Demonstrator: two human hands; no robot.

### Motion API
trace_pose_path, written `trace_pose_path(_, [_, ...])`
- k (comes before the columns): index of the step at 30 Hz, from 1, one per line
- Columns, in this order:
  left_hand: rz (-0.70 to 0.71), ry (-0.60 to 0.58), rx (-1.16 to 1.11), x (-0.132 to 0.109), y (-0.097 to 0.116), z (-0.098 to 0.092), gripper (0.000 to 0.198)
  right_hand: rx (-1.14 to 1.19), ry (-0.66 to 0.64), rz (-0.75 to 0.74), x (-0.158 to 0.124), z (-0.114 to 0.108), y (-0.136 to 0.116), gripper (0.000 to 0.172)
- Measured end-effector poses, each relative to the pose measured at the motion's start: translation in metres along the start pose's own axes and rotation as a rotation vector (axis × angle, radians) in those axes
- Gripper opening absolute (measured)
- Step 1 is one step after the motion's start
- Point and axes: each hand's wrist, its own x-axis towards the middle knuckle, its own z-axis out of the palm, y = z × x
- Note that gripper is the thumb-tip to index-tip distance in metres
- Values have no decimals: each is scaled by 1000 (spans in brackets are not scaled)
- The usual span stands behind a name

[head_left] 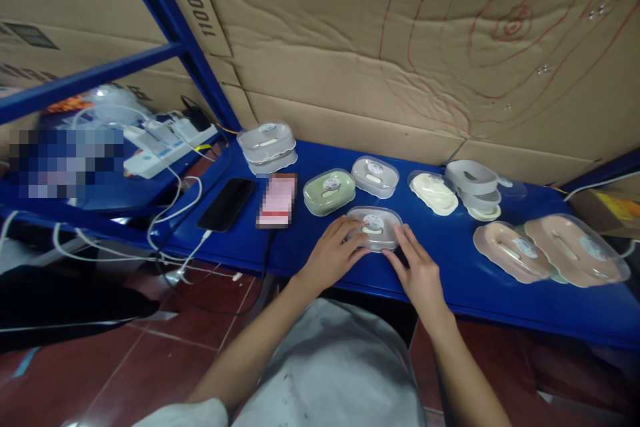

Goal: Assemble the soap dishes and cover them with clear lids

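Observation:
A grey soap box with a clear lid point(374, 225) lies on the blue shelf point(310, 247) right in front of me. My left hand point(333, 255) curls round its left side, fingers on the lid. My right hand point(417, 268) presses against its right side with fingers together. Behind it stand a green box point(329, 191), another grey box point(375, 176) and a cream box point(433, 192).
A stack of clear-lidded boxes point(267, 145) stands at the back left, grey trays point(475, 188) at the back right, and pink boxes point(550, 250) at the right. A black phone point(227, 203) with cable, a pink pack point(277, 200) and a power strip point(170, 143) lie to the left. Cardboard lines the back.

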Motion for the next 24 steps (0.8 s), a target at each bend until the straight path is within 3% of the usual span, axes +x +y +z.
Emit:
trace_pose_path(4, [-40,21,-34,0,0,0,21,57,-18,9,3,1,1,62])
trace_pose_path(7, [-98,8,-65,0,-1,-3,32,154,-32,2,8,-1,3,64])
trace_pose_path(12, [7,-155,-94,8,-7,-11,37,226,-192,-21,17,-9,5,53])
trace_pose_path(16, [31,-199,-91,14,-9,-12,33,209,-262,-43,21,-16,11,54])
trace_pose_path(24, [107,-199,45,15,-10,-7,29,88,-176,-145,20,-13,11,64])
